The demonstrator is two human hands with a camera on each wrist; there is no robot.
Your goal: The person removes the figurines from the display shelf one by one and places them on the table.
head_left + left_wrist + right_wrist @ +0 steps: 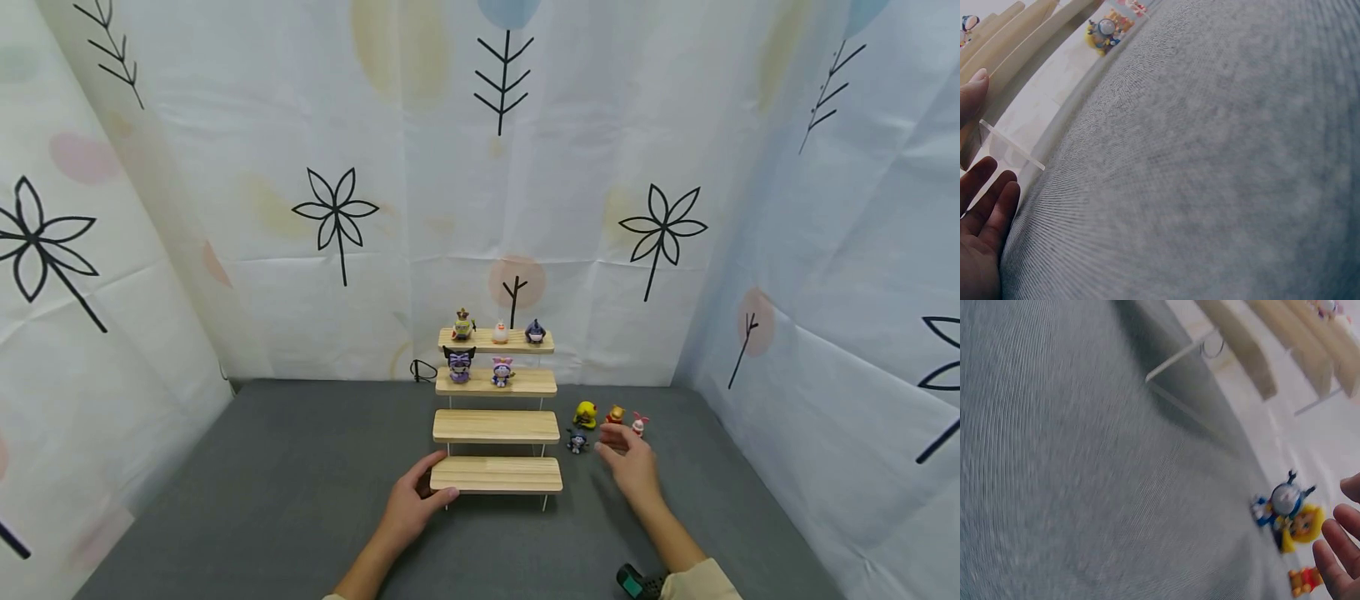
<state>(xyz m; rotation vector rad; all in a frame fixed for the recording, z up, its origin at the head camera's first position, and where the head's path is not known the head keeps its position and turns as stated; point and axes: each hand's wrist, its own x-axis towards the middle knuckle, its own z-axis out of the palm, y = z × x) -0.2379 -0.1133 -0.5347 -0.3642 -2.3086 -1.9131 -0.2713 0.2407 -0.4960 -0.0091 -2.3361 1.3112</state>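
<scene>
A tiered wooden display stand (pixel 497 426) stands on the grey table. My left hand (pixel 408 510) holds the left end of its lowest board, thumb at the front edge and fingers round the end. To the right, my right hand (pixel 632 467) hovers with loosely bent fingers and nothing between them. Right by its fingertips are a dark figurine with ears (pixel 577 441), a yellow-hooded figurine (pixel 585 415), a bear figurine in red (pixel 615 415) and a pink long-eared figurine (pixel 639 424). In the right wrist view, the dark figurine (pixel 1286 499) overlaps the yellow one.
On the top board are a crowned figurine (pixel 462 325), a white figurine (pixel 500 333) and a dark blue one (pixel 535 332). The second board bears a purple figurine (pixel 459 365) and a pink-eared one (pixel 502 372). Patterned cloth (pixel 225 167) encloses the table; a black device (pixel 637 582) lies near my right sleeve.
</scene>
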